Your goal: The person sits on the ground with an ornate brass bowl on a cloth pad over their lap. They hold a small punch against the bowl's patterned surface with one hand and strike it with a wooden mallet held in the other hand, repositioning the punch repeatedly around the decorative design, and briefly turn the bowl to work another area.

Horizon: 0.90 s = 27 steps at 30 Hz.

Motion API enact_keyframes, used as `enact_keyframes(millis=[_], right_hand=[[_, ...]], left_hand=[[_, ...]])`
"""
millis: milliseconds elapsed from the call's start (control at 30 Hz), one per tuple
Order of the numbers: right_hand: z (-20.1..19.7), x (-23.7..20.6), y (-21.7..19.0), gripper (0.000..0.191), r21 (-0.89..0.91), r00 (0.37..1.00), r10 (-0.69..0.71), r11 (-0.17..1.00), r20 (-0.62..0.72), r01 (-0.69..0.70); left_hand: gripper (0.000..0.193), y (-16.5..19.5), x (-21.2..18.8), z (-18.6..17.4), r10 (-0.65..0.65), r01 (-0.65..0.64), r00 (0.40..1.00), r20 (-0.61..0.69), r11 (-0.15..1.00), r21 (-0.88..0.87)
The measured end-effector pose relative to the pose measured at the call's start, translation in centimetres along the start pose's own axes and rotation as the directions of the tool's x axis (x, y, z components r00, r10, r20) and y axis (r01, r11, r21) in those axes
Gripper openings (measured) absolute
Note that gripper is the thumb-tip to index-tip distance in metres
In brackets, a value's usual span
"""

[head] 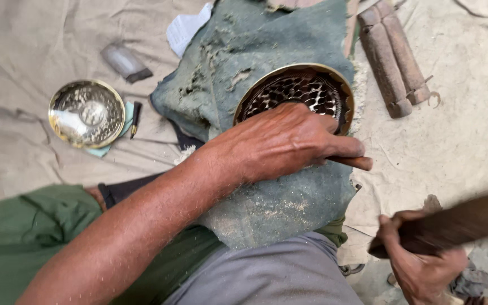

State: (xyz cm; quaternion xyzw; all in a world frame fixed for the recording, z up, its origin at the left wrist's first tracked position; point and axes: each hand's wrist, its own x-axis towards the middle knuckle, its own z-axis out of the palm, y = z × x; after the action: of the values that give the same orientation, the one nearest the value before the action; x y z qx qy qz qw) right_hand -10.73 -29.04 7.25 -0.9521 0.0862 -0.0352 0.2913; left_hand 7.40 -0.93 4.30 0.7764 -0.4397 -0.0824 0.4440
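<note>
— Your left hand [286,141], what does it grip?

— It is closed around a thin wooden handle [357,162]; only the brown end sticks out past your fingers. The working tip is hidden under the hand, so I cannot tell its shape. The hand lies over the near rim of the brass bowl [306,90], which rests on a rough green cloth [244,51] on your lap. The bowl is round, with a shiny rim and a dark hammered pattern inside.

— And your right hand [419,265]?

— It is closed on a dark wooden mallet [453,226], which is blurred and cut by the picture edge.

— What else is around you?

— A second bowl [87,113], bright and dimpled, lies well apart on the beige sheet [29,45]. Two worn wooden grips [393,56] lie just beside the cloth; their upper ends are cut off.
</note>
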Motion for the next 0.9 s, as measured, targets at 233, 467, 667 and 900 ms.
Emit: enact_keyframes(millis=[233, 467, 667, 900], right_hand=[[0.0, -0.4, -0.1, 0.021, -0.046, 0.998, 0.059, 0.997, 0.007, -0.059], [0.2, -0.1, 0.1, 0.026, -0.234, 1.000, -0.017, 0.972, 0.000, 0.017], [0.5, -0.6, 0.4, 0.027, -0.235, 0.998, -0.056, 0.970, 0.007, 0.056], [2.0, 0.2, 0.7, 0.028, 0.020, 0.976, 0.195, 0.980, 0.098, -0.198]], left_hand=[[0.027, 0.0, 0.1, -0.4, 0.018, -0.018, 1.000, 0.007, 1.000, -0.005], [0.028, 0.4, 0.3, -0.5, -0.060, 0.063, 0.994, 0.092, 0.997, -0.035], [0.028, 0.3, 0.2, -0.5, -0.022, 0.025, 0.998, 0.067, 0.999, -0.040], [0.023, 0.2, 0.1, -0.9, 0.060, -0.059, 0.998, -0.037, 0.998, 0.004]])
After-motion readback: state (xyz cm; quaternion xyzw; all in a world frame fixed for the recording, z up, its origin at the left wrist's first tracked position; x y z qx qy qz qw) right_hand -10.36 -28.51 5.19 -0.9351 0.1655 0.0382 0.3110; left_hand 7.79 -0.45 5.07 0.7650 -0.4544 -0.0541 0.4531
